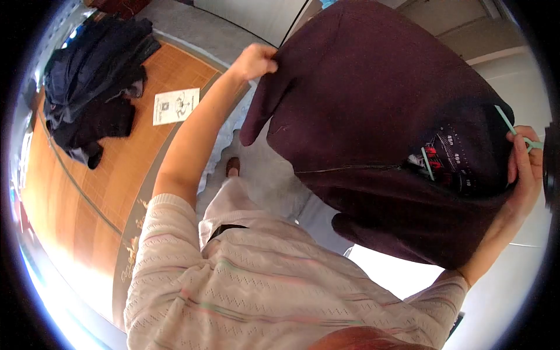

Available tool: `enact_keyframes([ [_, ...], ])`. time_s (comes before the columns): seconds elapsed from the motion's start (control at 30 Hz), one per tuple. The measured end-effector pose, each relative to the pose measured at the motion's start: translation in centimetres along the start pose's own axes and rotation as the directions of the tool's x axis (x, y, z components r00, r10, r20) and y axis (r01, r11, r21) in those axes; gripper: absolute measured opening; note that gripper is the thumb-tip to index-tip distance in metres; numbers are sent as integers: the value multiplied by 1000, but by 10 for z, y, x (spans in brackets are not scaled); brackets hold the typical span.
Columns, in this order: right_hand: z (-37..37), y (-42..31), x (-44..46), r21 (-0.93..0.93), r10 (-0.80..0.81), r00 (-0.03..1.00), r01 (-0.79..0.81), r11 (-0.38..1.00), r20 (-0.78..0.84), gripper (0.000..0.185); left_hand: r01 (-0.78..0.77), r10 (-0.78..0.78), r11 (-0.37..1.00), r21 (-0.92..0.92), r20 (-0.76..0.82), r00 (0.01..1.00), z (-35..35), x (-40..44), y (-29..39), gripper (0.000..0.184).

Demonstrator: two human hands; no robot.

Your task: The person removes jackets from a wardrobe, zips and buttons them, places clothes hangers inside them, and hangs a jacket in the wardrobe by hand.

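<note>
A dark maroon jacket (361, 93) hangs stretched out between my hands, its neck opening turned to the right. Inside that opening show a dark lining with printed numbers and parts of a mint-green clothes hanger (505, 120). My right hand (526, 160) is closed around the hanger by its hook, at the jacket's collar. At the jacket's far left edge, my left hand (255, 62) has its fingers closed on the fabric near a sleeve. The sleeve (256, 116) dangles below that hand. Most of the hanger is hidden inside the jacket.
On the left, a wooden table (87, 192) bears a heap of dark clothes (93, 76) and a printed white leaflet (176, 106). A pale cabinet (239, 20) stands at the back. Grey floor (265, 181) lies beneath the jacket.
</note>
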State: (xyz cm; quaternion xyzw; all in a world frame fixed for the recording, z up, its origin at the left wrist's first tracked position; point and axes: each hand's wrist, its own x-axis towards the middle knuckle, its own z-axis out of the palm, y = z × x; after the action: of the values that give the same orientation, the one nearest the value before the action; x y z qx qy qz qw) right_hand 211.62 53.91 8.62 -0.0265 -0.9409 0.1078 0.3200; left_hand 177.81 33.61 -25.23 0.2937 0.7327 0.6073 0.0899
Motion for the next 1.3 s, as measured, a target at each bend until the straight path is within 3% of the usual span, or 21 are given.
enact_keyframes([
  [0.07,7,5,-7,-9,-27,994,26,1000,-101,17,73,-112,963,260,136,984,5,0,-33,33],
  [0.1,10,7,-10,-14,-40,988,38,999,-148,17,91,-135,965,244,169,976,8,0,-59,34],
  [0.17,-4,13,-14,41,33,996,-29,999,-86,17,120,-175,966,228,237,956,7,4,-97,35],
  [0.27,-12,17,-37,56,91,992,-86,995,-88,17,14,13,995,-101,266,964,-6,8,-72,40],
  [0.3,-14,19,-44,59,99,991,-94,994,-94,18,0,50,982,-187,264,963,-11,10,-37,45],
  [0.37,-10,8,-79,-5,109,944,-116,993,-310,18,-235,293,914,-330,139,946,-6,-13,42,43],
  [0.4,0,9,-44,-40,106,926,-129,991,-363,18,-322,365,873,-367,54,929,-9,7,67,42],
  [0.47,-1,-12,-45,-16,123,937,-136,991,-328,19,-486,504,764,-425,-80,860,-3,0,107,41],
  [0.53,-5,-22,-43,-18,112,960,-120,993,-256,19,-544,547,658,-520,-167,820,1,-12,124,40],
  [0.57,-11,-24,-43,-36,82,974,-91,995,-211,19,-534,564,596,-600,-160,810,-3,-25,129,50],
  [0.63,-9,-28,-40,-43,58,983,-66,997,-176,20,-395,387,502,-769,-208,898,-6,-47,137,35],
  [0.67,-6,-33,-40,-35,52,980,-59,998,-193,20,-388,380,453,-803,-220,898,-8,-51,133,33],
  [0.7,-4,-39,-40,-26,44,976,-51,998,-212,21,-381,373,402,-833,-231,898,-9,-54,128,32],
  [0.77,-11,-46,-40,-106,31,980,-53,993,-198,22,-451,506,334,-828,-246,827,-9,-50,92,42],
  [0.87,-15,-70,-37,-120,-38,986,18,993,-162,23,-567,544,240,-788,-375,751,-29,-62,78,37],
  [0.97,2,-120,-40,-101,-110,986,97,990,-127,24,-602,525,376,-704,-374,765,-79,-117,52,35],
  [1.07,16,-211,-69,-108,-196,970,182,977,-141,24,-600,490,480,-640,-371,789,-145,-227,52,39],
  [1.1,19,-219,-50,-117,-200,969,184,976,-143,24,-556,449,539,-632,-343,825,-157,-207,63,41],
  [1.2,36,-310,-80,-144,-253,953,230,962,-166,25,-570,425,706,-421,-392,816,-223,-281,62,39],
  [1.3,43,-427,-137,-193,-308,927,269,944,-214,25,-600,457,756,-260,-445,770,-311,-379,59,36],
])
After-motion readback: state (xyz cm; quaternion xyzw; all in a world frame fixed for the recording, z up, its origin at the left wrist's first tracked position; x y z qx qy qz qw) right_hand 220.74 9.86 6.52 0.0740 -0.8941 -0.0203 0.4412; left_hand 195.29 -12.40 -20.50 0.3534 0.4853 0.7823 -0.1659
